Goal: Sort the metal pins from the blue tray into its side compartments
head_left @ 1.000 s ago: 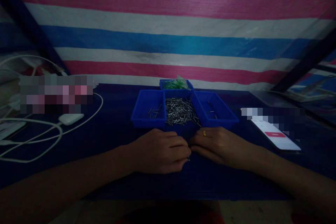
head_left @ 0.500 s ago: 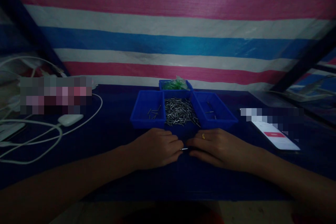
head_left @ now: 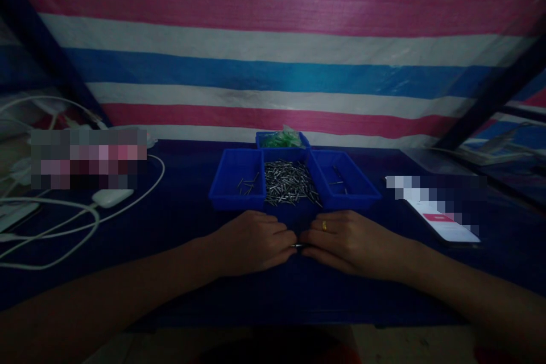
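A thin, shiny metal pin [head_left: 297,245] bridges the small gap between my two hands. My left hand [head_left: 258,242] is closed, pinching one end of it between thumb and fingers. The pin's other end goes in between the thumb and fingers of my right hand [head_left: 341,242], which wears a gold ring [head_left: 324,226] and is also closed. Just beyond my hands lies a heap of similar metal pins [head_left: 290,182]. A left blue bin [head_left: 216,182] and a right blue bin [head_left: 362,185] flank the heap, each with a few pins inside.
Behind the heap, a blue bin [head_left: 259,140] holds green pieces in clear plastic [head_left: 284,137]. A lit phone [head_left: 452,230] lies at right on the dark blue table [head_left: 264,301]. White cables [head_left: 96,222] and a white adapter [head_left: 111,197] spread at left. A striped sheet [head_left: 273,77] hangs behind.
My hands parted slightly, uncovering the metal pin in my left fingers. Then my right hand came left to meet it, and its fingers closed round the free end. The view shifted slightly.
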Demonstrator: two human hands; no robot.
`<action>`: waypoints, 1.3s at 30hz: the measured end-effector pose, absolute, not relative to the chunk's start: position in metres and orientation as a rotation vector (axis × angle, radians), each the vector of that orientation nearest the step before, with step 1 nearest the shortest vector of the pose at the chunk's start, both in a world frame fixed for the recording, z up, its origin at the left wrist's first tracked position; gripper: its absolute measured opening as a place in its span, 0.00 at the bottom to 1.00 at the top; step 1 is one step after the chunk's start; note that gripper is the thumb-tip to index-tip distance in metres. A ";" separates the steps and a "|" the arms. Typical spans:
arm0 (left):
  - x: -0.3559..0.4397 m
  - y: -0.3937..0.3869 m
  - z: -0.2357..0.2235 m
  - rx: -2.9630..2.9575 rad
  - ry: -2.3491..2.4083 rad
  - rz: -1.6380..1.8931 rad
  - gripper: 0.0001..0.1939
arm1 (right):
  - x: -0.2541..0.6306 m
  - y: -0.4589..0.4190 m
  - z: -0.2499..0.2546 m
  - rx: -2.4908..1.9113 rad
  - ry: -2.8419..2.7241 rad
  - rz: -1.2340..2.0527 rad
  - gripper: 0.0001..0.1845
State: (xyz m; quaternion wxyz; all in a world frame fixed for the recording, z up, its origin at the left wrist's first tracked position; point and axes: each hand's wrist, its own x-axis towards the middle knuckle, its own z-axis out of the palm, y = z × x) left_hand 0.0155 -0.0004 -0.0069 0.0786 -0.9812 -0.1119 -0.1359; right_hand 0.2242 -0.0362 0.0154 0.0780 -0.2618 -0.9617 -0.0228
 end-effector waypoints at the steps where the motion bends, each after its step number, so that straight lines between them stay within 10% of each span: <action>1: 0.016 0.000 -0.007 -2.935 -0.330 -0.408 0.11 | 0.224 -0.036 0.016 -0.781 -2.875 -0.096 0.14; 39: 0.010 0.002 -0.003 -2.901 -0.487 -0.453 0.13 | 0.230 -0.032 0.021 -1.076 -2.847 0.066 0.10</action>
